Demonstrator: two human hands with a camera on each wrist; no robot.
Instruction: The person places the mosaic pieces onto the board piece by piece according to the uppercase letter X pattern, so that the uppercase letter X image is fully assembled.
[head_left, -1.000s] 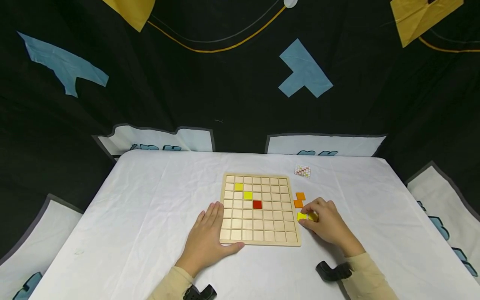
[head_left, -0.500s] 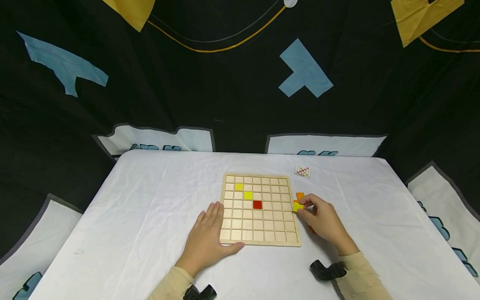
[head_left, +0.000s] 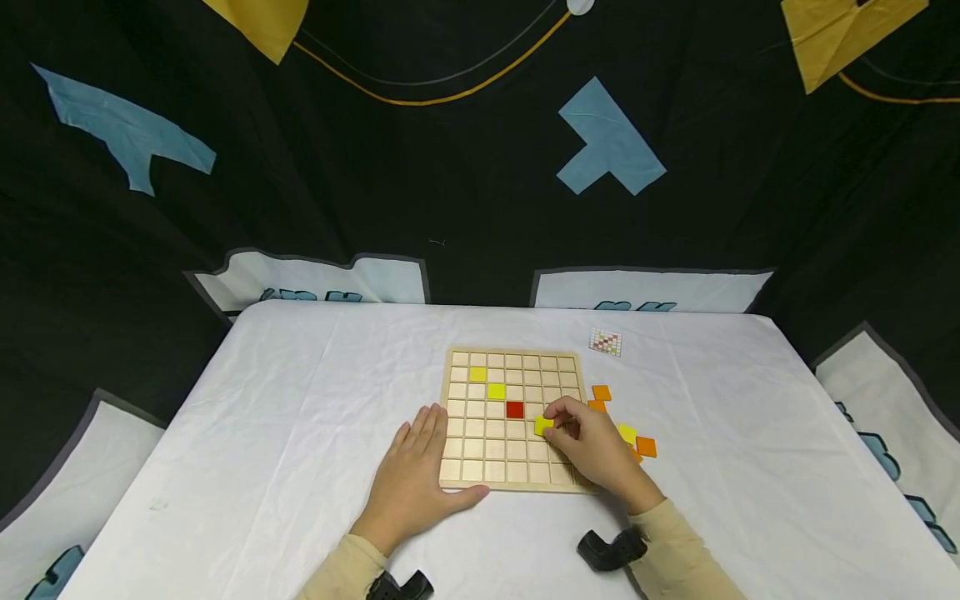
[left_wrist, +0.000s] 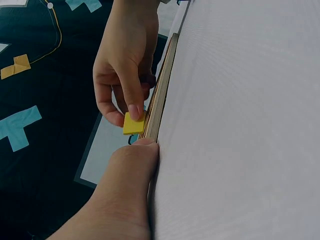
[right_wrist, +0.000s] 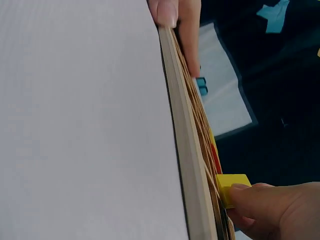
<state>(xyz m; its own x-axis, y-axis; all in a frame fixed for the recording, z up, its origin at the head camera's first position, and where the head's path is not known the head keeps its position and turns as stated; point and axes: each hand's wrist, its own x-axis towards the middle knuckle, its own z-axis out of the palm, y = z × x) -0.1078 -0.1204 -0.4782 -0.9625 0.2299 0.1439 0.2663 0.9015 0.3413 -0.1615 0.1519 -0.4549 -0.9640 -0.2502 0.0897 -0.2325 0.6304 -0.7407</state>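
A square wooden grid board (head_left: 474,470) lies on the white table. Two yellow tiles, one of them the lower yellow tile (head_left: 496,391), and a red tile (head_left: 514,409) sit in its cells on a diagonal. Between thumb and fingers my right hand (head_left: 600,448) pinches another yellow tile (head_left: 543,426), held over the board down and right of the red one; the right wrist view shows this pinched tile (right_wrist: 232,186) tilted at the board's surface. My left hand (head_left: 417,471) rests flat along the board's left edge, its thumb on the near edge, fingers straight.
Orange tiles, one being the upper orange tile (head_left: 602,392), lie beside the board's right edge. Nearer, a loose yellow tile (head_left: 627,433) and an orange tile (head_left: 646,447) lie partly behind the right hand. A small patterned card (head_left: 606,342) lies beyond the board's far right corner.
My right hand has picked up a yellow tile from the table right of the board and carried it left over the grid. The left hand stays put.
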